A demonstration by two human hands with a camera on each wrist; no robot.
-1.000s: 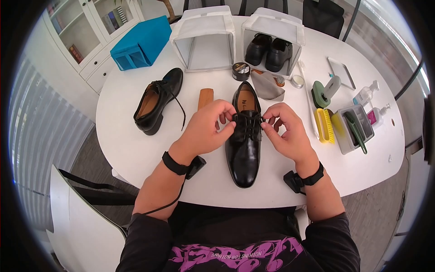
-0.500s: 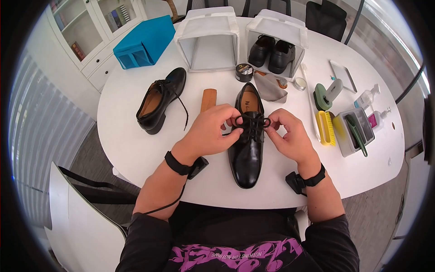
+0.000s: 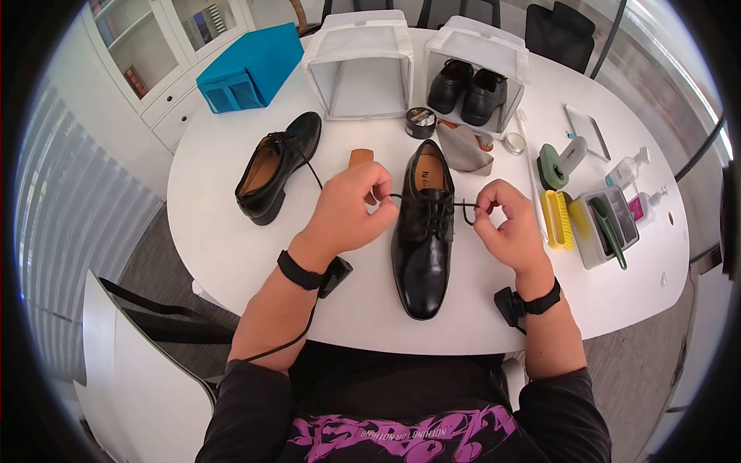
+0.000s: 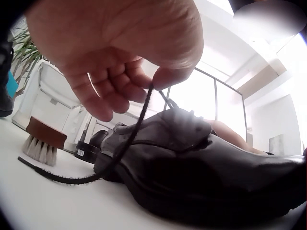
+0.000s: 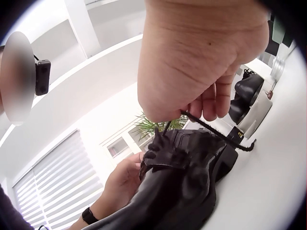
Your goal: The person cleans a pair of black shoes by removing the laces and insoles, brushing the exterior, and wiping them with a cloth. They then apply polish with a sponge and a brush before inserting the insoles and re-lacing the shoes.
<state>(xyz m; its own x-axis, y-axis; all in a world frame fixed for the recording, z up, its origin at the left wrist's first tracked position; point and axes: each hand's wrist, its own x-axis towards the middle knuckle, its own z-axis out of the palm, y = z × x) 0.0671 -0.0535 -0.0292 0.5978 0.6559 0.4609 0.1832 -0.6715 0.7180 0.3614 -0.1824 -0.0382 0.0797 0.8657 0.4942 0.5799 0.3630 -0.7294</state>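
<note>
A glossy black lace-up dress shoe [image 3: 422,270] stands before me, toe towards my body. To its left, my left hand [image 3: 347,208] pinches one end of the black shoelace [image 4: 140,124] between thumb and forefinger; the tail dangles onto the table in the left wrist view. My right hand [image 3: 506,224] pinches the other side of the lace at the shoe's right, and its free end [image 5: 225,138] sticks out past the fingers. Both strands run out sideways from the top of the lacing. A second black shoe [image 3: 279,166], lace trailing, sits further left.
A wooden-backed brush [image 4: 46,136] lies beyond my left hand. Behind are a polish tin [image 3: 421,123], a grey cloth [image 3: 465,150] and a white box [image 3: 478,35] holding black shoes. To the right are a yellow brush [image 3: 556,220], a green brush [image 3: 549,166] and a caddy [image 3: 594,245].
Half a second ago small lace loops showed beside my fingers at the lacing. Now both hands have moved apart, left and right, drawing the lace out sideways.
</note>
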